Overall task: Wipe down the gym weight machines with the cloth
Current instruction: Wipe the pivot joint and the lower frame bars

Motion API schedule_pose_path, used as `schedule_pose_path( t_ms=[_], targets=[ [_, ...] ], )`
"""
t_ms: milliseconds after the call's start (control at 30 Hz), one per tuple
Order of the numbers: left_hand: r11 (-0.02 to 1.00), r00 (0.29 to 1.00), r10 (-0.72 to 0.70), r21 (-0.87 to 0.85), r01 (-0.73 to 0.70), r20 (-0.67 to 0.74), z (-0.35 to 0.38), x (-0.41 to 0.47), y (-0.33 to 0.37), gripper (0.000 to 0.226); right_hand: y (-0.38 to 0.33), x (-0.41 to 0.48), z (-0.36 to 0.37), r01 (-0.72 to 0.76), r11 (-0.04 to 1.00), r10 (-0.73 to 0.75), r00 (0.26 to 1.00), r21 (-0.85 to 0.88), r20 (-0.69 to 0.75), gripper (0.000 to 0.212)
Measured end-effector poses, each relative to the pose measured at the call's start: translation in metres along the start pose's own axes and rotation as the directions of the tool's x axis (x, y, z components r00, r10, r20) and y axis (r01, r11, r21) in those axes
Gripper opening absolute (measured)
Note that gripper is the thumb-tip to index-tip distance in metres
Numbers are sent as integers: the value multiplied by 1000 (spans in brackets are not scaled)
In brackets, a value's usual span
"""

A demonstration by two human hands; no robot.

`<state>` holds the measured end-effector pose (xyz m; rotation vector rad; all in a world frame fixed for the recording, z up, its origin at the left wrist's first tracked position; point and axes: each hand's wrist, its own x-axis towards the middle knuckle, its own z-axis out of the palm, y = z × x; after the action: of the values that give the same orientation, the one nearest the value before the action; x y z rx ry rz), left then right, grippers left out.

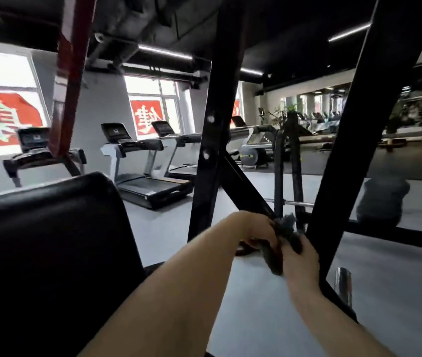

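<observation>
Head cam, gym. A dark cloth [291, 234] is held bunched btwn both hands, low against the black frame [215, 124] of a weight machine. It is gripped by the left hand [259, 233] at one end, and the right hand [301, 261] is curled round the other. The cloth is judged soft, light and limp, not fragile; it is best wadded in the palm w/ a flat face kept for the metal. Treadmills [137, 161] are seen behind.

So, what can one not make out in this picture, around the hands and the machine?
1. Fingers of the right hand: head view, hidden behind the cloth, so its grip is unclear.
2. Whether the cloth touches the black frame: head view, motion blur.
3. The frame's top: head view, cut off by the upper edge.
</observation>
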<state>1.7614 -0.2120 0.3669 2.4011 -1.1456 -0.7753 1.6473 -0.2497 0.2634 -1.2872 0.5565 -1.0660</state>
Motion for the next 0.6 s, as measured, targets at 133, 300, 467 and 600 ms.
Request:
schedule_pose_path(
  t_ms=[133, 300, 467, 600],
  targets=[
    [818, 709, -51, -437, -375, -704, 8, 5, -9, 23, -60, 38, 31, 385, 885, -367, 923, -261, 115, 26],
    [661, 226, -334, -398, -636, -915, -21, 8, 24, 28, -137, 89, 86, 743, 588, -633, 669, -319, 391, 26],
    [690, -67, -306, -173, -703, -950, -81, 26, 58, 47, -224, 132, 129, 897, 297, -850, 404, -327, 338, 25],
    [808, -174, -242, -99, -581, -954, -149, 29, 91, 73, -316, 178, 148, 900, -44, -922, 130, -433, 364, 27]
  ],
)
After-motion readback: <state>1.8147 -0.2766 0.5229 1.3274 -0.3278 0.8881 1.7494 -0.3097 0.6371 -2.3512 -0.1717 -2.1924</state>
